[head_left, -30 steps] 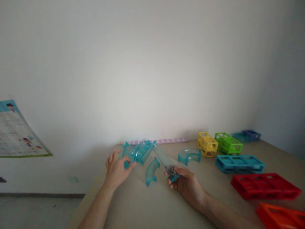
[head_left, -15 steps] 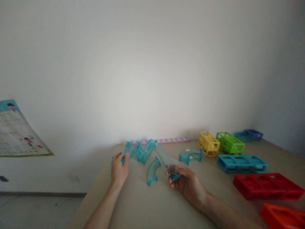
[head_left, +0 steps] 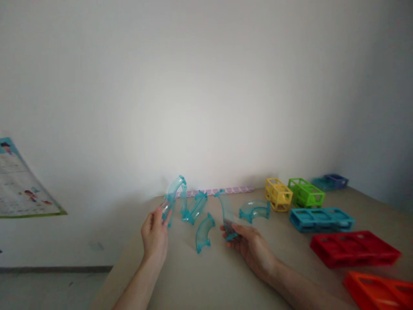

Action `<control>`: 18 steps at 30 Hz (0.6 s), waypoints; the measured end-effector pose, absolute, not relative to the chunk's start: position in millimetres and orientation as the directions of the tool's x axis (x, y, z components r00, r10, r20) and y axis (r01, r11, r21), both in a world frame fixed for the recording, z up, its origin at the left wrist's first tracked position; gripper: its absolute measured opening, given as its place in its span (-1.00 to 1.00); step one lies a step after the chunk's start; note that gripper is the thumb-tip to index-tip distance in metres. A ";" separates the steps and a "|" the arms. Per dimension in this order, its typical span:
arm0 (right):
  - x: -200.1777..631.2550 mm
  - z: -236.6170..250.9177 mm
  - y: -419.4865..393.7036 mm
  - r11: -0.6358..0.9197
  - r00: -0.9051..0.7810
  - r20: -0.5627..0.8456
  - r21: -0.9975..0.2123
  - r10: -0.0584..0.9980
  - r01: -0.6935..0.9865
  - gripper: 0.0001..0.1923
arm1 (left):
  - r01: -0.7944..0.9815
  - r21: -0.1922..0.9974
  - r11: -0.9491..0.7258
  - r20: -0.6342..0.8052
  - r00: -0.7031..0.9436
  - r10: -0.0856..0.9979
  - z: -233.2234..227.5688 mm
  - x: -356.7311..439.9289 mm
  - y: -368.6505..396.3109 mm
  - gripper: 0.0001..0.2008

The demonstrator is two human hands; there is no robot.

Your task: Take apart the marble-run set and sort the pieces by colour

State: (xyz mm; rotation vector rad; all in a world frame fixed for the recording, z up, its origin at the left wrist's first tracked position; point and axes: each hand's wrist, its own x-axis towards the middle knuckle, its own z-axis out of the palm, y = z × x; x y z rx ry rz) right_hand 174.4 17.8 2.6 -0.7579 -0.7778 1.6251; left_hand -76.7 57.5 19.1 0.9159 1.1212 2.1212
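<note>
Between the fingers of my left hand (head_left: 155,234) is a clear blue curved track piece (head_left: 175,188), raised at a slant with its far end up. My right hand (head_left: 253,245) grips the near end of a longer clear blue track piece (head_left: 226,206), thumb on top. Between my hands a curved track piece (head_left: 204,232) lies on the table. Behind it sit further clear blue track pieces (head_left: 197,207), close together or overlapping. Another curved track piece (head_left: 254,210) rests to the right, beyond my right hand.
Along the right stand a yellow frame block (head_left: 278,195), a green one (head_left: 306,193), and flat blue (head_left: 322,219), red (head_left: 355,248) and orange (head_left: 380,290) frames. A purple patterned strip (head_left: 238,190) lies by the wall. A poster (head_left: 27,185) hangs at left.
My left hand has lifted a curved track piece off the cluster. The long piece in my right hand has swung more upright, its far end moving right, away from the cluster.
</note>
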 end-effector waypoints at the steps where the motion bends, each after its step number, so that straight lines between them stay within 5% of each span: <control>1: 174.5 2.2 17.5 -0.147 -0.178 -0.056 -0.819 0.982 -0.555 -0.77 | -0.324 0.811 -0.487 0.235 -0.582 0.779 23.1 -71.2 54.9 -0.83; 4: 174.8 1.8 16.4 -0.123 -0.195 -0.018 -0.832 0.981 -0.541 -0.77 | -0.552 0.722 -0.417 0.082 -0.530 0.844 31.8 -60.7 50.8 -0.90; 7: 174.7 2.9 15.9 -0.127 -0.198 -0.025 -0.842 0.980 -0.525 -0.76 | -0.512 0.736 -0.444 0.124 -0.542 0.831 32.5 -63.1 51.0 -0.90; 11: 173.8 3.2 16.4 -0.134 -0.192 -0.041 -0.854 0.981 -0.502 -0.75 | 0.054 0.827 -0.560 0.497 -0.535 0.683 26.9 -73.9 48.5 -0.78; 14: 173.6 1.5 16.6 -0.130 -0.197 -0.035 -0.860 0.980 -0.494 -0.75 | 0.487 0.708 -0.511 0.702 -0.402 0.589 24.3 -76.2 45.4 -0.77; 18: 174.3 -0.2 15.8 -0.125 -0.205 -0.025 -0.861 0.978 -0.493 -0.77 | 0.205 0.815 -0.542 0.552 -0.561 0.617 24.2 -74.2 49.7 -0.77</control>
